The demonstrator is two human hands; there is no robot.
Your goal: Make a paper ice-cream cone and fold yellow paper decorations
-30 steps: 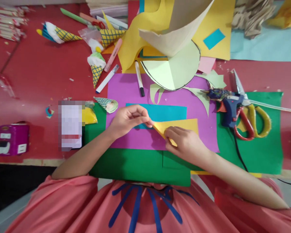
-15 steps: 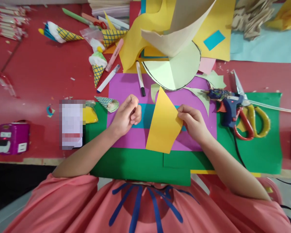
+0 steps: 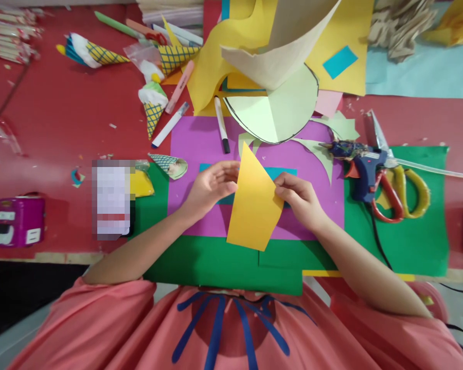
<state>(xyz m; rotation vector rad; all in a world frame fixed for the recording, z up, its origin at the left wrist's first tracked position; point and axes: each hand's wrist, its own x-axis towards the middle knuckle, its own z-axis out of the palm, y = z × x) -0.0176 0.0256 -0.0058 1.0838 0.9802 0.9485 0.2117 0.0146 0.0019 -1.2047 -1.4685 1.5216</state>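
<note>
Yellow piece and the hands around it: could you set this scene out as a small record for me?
Yellow piece: raised point at the far end, straight edge toward the person
Right hand: pinching the piece's right edge
Left hand: thumb and fingers parted at its left edge; contact unclear
Partly hidden behind: blue strip, on purple sheet
Right side: glue gun, scissors
Beyond the hands: marker

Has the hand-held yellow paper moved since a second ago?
Yes. Against the blue strip, the yellow paper has gone left and turned: it reached past the strip's right end; now it stops short, its tip beyond the far edge.
</note>
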